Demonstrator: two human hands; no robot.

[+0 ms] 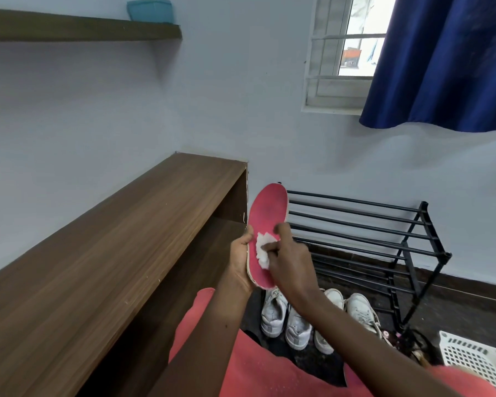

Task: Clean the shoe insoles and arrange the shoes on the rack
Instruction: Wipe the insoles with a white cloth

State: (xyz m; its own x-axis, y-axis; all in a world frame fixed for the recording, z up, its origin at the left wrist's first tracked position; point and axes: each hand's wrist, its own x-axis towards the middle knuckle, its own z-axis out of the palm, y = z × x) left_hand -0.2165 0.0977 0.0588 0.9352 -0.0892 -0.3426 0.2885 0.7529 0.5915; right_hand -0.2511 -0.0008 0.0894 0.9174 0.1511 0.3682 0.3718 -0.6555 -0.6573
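Pink insole [265,213] stands gripped in my left hand [239,260]; my right hand [288,263] pinches a white wad [261,249] against it, forearm partly covering white shoes [272,313].

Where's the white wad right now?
Head view, centre: the white wad lies on the red insole, pinched by the right hand; the left hand holds the insole.

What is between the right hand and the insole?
A white wad, tissue or cotton, lies there: the right hand holds it against the pink insole, which the left hand grips. The head view shows this.
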